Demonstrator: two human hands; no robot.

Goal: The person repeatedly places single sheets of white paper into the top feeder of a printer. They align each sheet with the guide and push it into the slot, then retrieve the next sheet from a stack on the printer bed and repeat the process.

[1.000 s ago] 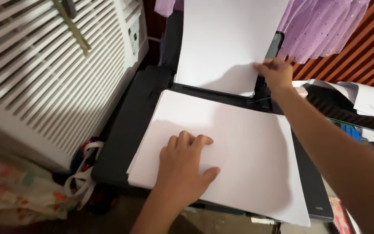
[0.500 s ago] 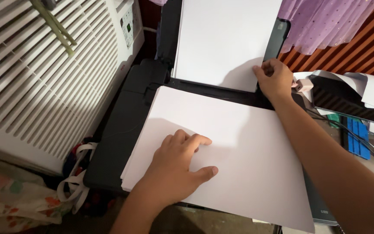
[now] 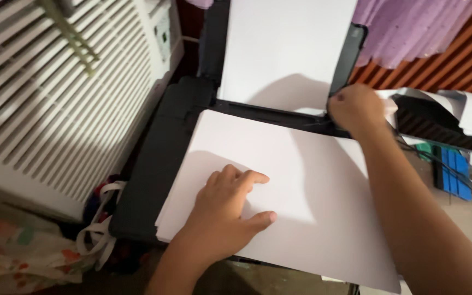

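In the head view, the left hand (image 3: 222, 210) lies flat, fingers spread, on one stack of white paper (image 3: 301, 186) that rests on top of one black printer (image 3: 159, 158). The right hand (image 3: 356, 109) is closed at the lower right corner of a second lot of sheets (image 3: 285, 49) standing upright in the printer's rear tray (image 3: 348, 60); whether it pinches them I cannot tell. One white air conditioner (image 3: 55, 98) stands left, one purple cloth (image 3: 411, 27) hangs behind.
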